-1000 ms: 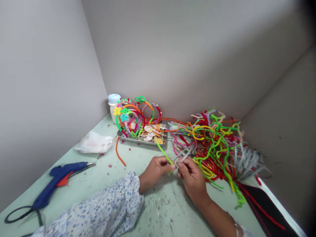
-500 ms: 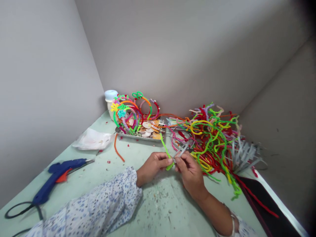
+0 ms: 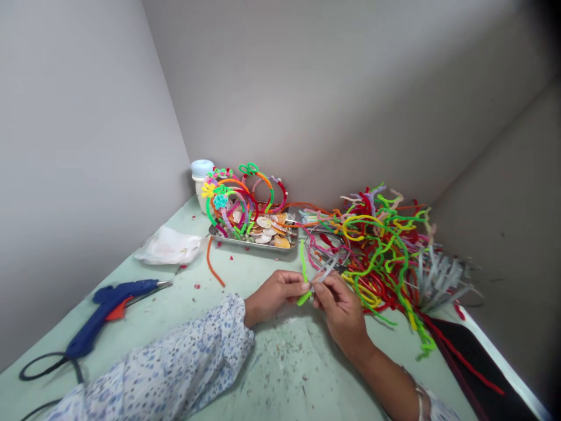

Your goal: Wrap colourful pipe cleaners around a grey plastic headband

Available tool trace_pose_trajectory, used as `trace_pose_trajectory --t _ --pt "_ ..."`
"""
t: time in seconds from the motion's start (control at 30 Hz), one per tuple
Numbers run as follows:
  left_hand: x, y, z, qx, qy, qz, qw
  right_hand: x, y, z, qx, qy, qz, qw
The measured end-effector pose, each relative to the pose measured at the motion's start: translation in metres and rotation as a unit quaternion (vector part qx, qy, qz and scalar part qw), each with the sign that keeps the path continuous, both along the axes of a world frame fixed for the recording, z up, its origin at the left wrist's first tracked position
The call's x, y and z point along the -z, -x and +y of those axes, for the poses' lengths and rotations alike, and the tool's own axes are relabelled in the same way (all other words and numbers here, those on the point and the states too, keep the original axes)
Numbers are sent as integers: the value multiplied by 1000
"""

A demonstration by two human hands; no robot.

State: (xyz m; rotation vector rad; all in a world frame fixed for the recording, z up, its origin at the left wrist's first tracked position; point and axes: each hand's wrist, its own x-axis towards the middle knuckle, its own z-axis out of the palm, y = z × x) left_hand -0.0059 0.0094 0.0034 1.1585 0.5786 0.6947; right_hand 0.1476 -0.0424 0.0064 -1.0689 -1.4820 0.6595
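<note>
Over the middle of the table, my left hand point(image 3: 280, 292) pinches a lime-green pipe cleaner point(image 3: 303, 263), whose upper end sticks up above the fingertips. Its lower part bends below the thumb. My right hand point(image 3: 344, 304) is closed on a narrow grey band point(image 3: 328, 268) that slants up and to the right from the fingers. Both sets of fingertips meet where the band and pipe cleaner come together. The fingers partly hide that contact.
Behind is a metal tray point(image 3: 263, 245) with shells and pipe-cleaner hoops point(image 3: 228, 204). A heap of pipe cleaners point(image 3: 381, 251) and grey strips point(image 3: 438, 280) lies right. At left are a blue glue gun point(image 3: 109, 307), a plastic bag point(image 3: 170, 247) and a lidded jar point(image 3: 201, 181).
The view has shifted slightly, so the scene sits a little further right. The green pipe cleaner's upper end now stands more upright; both hands keep their grip.
</note>
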Motion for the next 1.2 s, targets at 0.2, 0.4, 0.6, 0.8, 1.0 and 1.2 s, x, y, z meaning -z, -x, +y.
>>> trace_pose_trajectory --t 0.2,0.4,0.6,0.8,1.0,1.2 --pt "-2 1 0 0 3 -10 1000 1 1 2 -11 0 3 1000" --pt "-2 1 0 0 0 -11 1000 4 0 2 -13 1 12 1000" --pt "-1 1 1 0 2 2 1000 3 -1 2 -15 5 13 1000" --pt "-3 1 1 11 11 -2 1000 5 -1 2 -15 12 12 1000" --pt "-3 1 1 15 11 -5 1000 5 -1 2 -21 8 9 1000" --pt "-2 0 1 5 -11 5 1000 5 -1 4 -14 13 18 1000"
